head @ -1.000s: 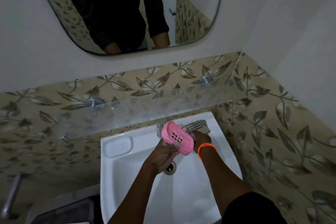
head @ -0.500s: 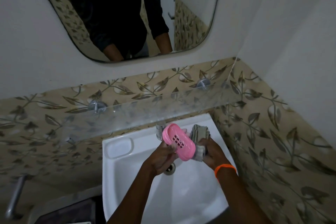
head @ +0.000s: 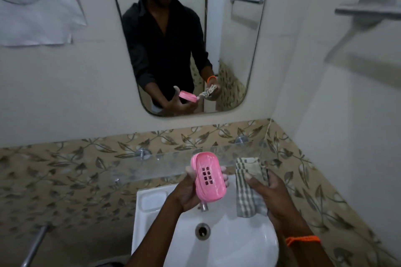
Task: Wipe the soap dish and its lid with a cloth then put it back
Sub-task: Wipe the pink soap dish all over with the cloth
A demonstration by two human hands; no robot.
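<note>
A pink oval soap dish with a block of small drain holes in its base is held up over the white sink. My left hand grips it from below, fingers curled round its edges. To its right my right hand holds a folded grey-and-white checked cloth, apart from the dish by a small gap. An orange band is on my right wrist. I cannot tell whether the lid is on the dish.
A glass shelf on metal pegs runs along the leaf-patterned tiles just behind my hands. A mirror above reflects a person in a dark shirt. A tap and a drain lie below the dish. A metal rail juts from the right wall.
The view has tilted upward, showing more mirror. My right hand has lifted the cloth away to the right of the dish, and both hands have risen toward the glass shelf.
</note>
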